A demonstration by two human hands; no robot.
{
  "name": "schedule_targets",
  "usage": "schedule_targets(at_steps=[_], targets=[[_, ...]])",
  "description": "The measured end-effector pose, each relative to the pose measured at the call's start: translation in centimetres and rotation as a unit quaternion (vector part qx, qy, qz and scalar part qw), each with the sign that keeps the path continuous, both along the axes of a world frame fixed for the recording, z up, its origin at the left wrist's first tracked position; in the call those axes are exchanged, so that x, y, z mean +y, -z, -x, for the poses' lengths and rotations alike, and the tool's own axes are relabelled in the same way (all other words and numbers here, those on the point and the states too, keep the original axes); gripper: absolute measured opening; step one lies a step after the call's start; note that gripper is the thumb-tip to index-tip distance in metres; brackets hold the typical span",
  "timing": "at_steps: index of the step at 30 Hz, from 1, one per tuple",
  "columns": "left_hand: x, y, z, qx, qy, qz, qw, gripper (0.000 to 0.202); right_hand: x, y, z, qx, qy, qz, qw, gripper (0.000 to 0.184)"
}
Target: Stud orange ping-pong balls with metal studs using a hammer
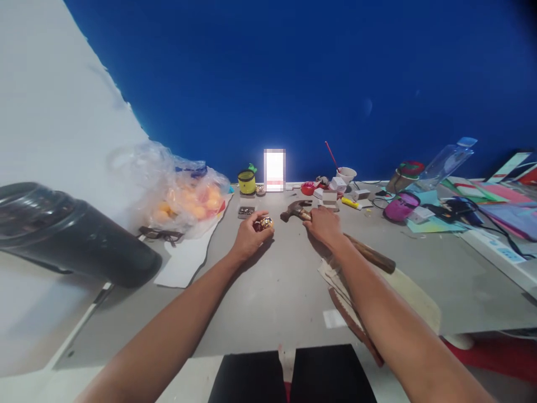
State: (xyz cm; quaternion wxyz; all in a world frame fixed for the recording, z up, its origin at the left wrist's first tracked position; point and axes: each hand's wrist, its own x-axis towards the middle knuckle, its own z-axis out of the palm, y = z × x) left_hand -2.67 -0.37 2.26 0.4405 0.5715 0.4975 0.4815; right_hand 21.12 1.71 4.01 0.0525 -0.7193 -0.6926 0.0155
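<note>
My left hand is closed with its fingers round a small shiny gold, round object, just above the grey table. What kind of thing it is I cannot make out. To its right, my right hand is wrapped round the upper handle of a claw hammer. The hammer's metal head points left, and its wooden handle runs back under my forearm. Just behind my left hand sits a small box of shiny metal pieces.
Left stand a large dark bottle, glasses and a clear bag of oranges. A bright screen leans at the blue wall. Small boxes, a yellow tube and a purple pouch lie right. A jagged brown strip overhangs the front edge.
</note>
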Motion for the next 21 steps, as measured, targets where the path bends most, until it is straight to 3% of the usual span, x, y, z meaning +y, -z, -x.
schedule_targets(at_steps=[3, 7, 11, 15, 21], targets=[[0.1, 0.0, 0.0, -0.016, -0.007, -0.001, 1.0, 0.053, -0.1, 0.1, 0.2, 0.002, 0.002, -0.007, 1.0, 0.034], [0.4, 0.3, 0.2, -0.067, 0.001, 0.022, 0.998, 0.053, -0.9, -1.1, 1.0, 0.048, 0.005, -0.026, 0.998, 0.032], [0.6, 0.3, 0.2, -0.084, -0.02, 0.023, 0.996, 0.05, -2.1, -2.4, 1.8, 0.095, -0.022, -0.134, 0.986, 0.036], [0.6, 0.1, 0.1, -0.097, -0.031, 0.033, 0.994, 0.046, -3.0, -2.2, 2.6, 0.115, -0.073, -0.272, 0.953, 0.032], [0.6, 0.2, 0.1, -0.108, -0.022, 0.035, 0.993, 0.043, -3.6, -1.7, 3.5, 0.105, -0.142, -0.295, 0.939, 0.027]])
